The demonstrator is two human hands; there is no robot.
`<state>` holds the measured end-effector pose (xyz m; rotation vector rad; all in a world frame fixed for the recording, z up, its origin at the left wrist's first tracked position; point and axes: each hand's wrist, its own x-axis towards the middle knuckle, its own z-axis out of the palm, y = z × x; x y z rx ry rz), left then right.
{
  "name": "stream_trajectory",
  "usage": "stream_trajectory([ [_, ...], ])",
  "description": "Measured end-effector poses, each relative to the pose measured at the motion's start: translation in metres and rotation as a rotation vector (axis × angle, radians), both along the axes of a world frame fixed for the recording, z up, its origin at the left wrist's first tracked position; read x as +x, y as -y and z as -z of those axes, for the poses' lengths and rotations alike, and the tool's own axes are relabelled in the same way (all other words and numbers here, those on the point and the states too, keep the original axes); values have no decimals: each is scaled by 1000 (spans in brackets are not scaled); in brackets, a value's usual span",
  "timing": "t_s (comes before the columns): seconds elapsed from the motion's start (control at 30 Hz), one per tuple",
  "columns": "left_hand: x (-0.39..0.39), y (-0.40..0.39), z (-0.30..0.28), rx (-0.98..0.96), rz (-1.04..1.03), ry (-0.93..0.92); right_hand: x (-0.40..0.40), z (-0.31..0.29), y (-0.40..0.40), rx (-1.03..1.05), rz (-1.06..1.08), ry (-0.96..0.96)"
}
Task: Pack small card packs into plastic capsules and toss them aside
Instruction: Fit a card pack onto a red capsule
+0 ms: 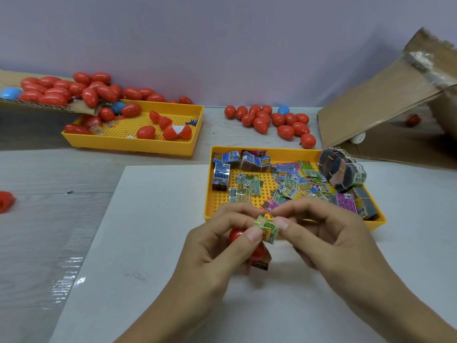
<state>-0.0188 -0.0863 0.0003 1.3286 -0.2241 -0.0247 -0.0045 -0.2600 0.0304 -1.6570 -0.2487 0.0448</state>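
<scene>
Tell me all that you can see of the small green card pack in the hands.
The green card pack is a small, glossy, plastic-wrapped packet, green and yellow with print too small to read. It is tilted, pinched between fingers of the left hand and the right hand, just above a red capsule that the left hand holds.

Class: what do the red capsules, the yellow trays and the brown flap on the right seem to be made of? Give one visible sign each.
Red capsules: glossy hard plastic, by their highlights.
Yellow trays: matte moulded plastic, likely, with a regular perforated grid floor.
Brown flap: corrugated cardboard, dull, with a torn fibrous edge.
</scene>
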Motion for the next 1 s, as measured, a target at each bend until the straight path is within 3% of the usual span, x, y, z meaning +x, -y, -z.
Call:
stream_trajectory([
  [0.23, 1, 0, 1, -17, -53, -21, -8, -8, 0, -56, -70, 129],
  [0.37, -1, 0, -1, 0, -50, 9, -7, -6, -3, -118, -34, 129],
  [0.63, -4, 4, 1, 143, -84, 107, -6, -3, -3, -45, -26, 92],
  [1.0, -3, 0, -2, 30, -170, 113, 3, -4, 5, 69, -8, -188],
])
